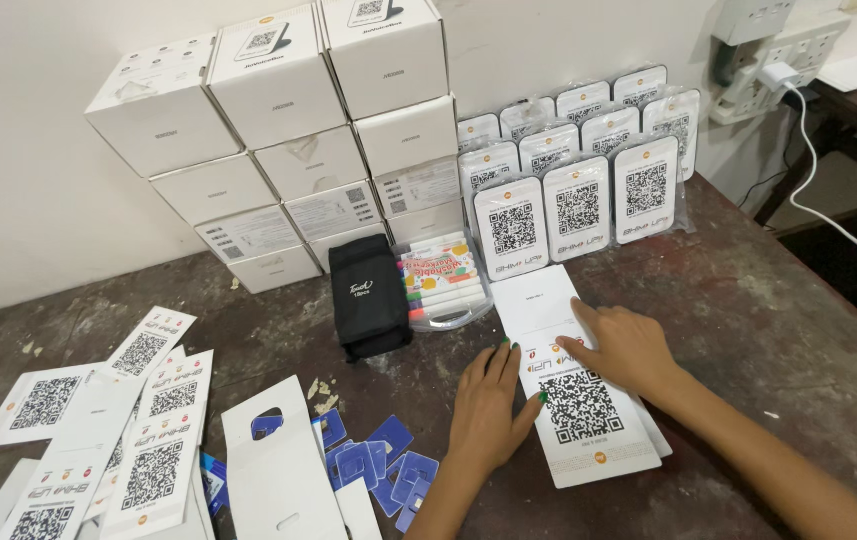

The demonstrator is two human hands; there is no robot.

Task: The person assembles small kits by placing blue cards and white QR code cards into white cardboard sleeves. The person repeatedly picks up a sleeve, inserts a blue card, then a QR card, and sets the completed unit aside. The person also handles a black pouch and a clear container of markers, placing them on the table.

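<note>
**A:** Both hands were down on the dark, worn table [768,330] here. The left hand [493,405] lay flat, fingers spread, pressing the left edge of a white card with a square code print [580,415]. The right hand [620,345] rested open across the card's upper part, fingertips pointing left. Neither hand was closed around anything; they sat close together, nearly touching, both palms down on that one card.

**B:** And the card itself was front and centre, lying face up, with a plain white sheet [538,295] poking out from beneath its far end. It looked like more sheets lay under it, though I couldn't tell how many.

**A:** How far along, would you say?

**B:** My read is somewhere in the middle. Against the wall stood rows of wrapped code plaques [576,205], neat and upright, which looked like finished pieces. Beside them, stacked white boxes [278,130].

**A:** Yet at the left lay a loose spread of code cards [153,440], unwrapped and scattered, plus white cut-out backing pieces [273,465] and small blue stickers [378,460] near the left wrist.

**B:** So plenty seemed left to handle. The card under the hands appeared to be getting smoothed or lined up, not yet wrapped.

**A:** A black pouch [368,295] and a clear tub of markers [440,280] sat untouched just beyond the hands.
</note>
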